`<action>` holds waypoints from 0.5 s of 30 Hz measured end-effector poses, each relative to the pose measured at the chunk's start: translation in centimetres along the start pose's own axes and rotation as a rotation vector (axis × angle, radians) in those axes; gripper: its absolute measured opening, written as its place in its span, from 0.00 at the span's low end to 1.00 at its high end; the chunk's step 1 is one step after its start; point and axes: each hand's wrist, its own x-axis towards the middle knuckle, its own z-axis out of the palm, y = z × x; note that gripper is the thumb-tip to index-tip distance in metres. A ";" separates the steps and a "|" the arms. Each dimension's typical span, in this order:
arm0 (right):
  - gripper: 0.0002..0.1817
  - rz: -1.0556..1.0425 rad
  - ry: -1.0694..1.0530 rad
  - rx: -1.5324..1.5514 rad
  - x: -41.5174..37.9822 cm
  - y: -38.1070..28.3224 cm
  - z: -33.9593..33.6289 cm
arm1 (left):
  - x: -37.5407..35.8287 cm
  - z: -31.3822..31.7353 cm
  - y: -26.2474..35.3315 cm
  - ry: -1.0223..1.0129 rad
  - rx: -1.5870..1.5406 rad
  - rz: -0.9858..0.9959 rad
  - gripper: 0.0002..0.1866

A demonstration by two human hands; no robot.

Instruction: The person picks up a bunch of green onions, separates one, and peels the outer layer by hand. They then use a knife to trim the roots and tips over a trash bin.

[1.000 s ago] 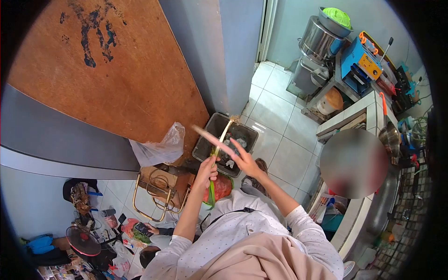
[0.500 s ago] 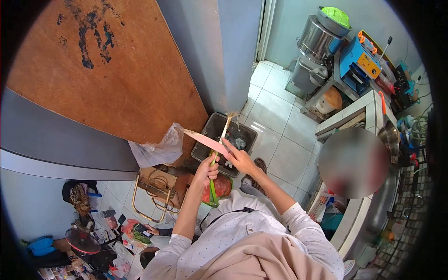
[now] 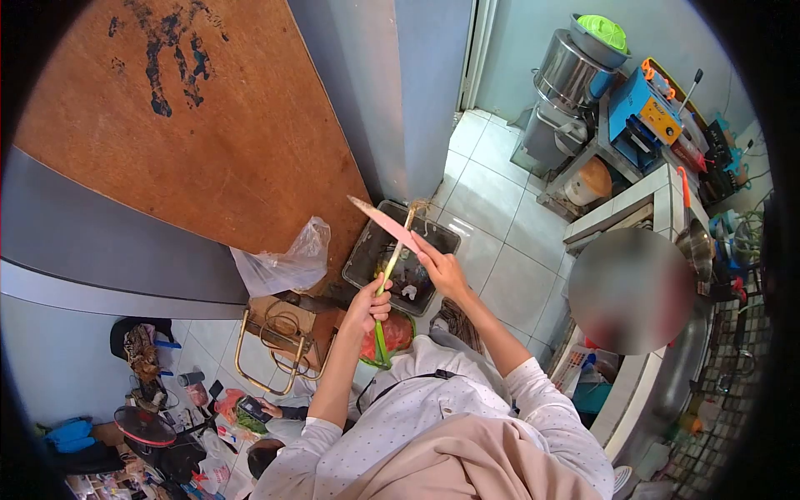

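Note:
My left hand [image 3: 369, 306] is closed round the green part of a long leek-like stalk [image 3: 394, 260], whose rooted white end points up and away. In my right hand [image 3: 440, 268] is a knife with a pink blade [image 3: 385, 225]. The blade crosses over the white part of the stalk, near the roots, with its tip to the upper left. Below the stalk is a dark grey bin [image 3: 360, 268] with scraps in it. The green leaves hang down below my left hand, in front of a red bag [image 3: 401, 332].
A clear plastic bag [image 3: 293, 265] hangs by the brown board [image 3: 250, 133] on the left. Below it stands a metal-framed chair [image 3: 242, 354]. Another person's hand [image 3: 271, 408] holds a phone at the lower left. A tiled counter [image 3: 621, 417] runs along the right.
The knife and my right hand have moved up and to the right along the stalk, towards its roots. My left hand has stayed at about the same place.

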 end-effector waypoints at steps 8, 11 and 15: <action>0.22 0.046 0.073 0.080 0.8 -0.2 -1.4 | 0.5 -0.8 0.0 -0.016 -0.053 -0.057 0.16; 0.22 0.056 0.036 0.050 1.0 0.7 -0.9 | 0.9 -1.5 0.0 -0.038 -0.088 -0.049 0.16; 0.22 -0.050 0.164 0.011 2.0 1.8 -0.6 | 0.8 -1.8 0.2 0.020 0.005 -0.053 0.16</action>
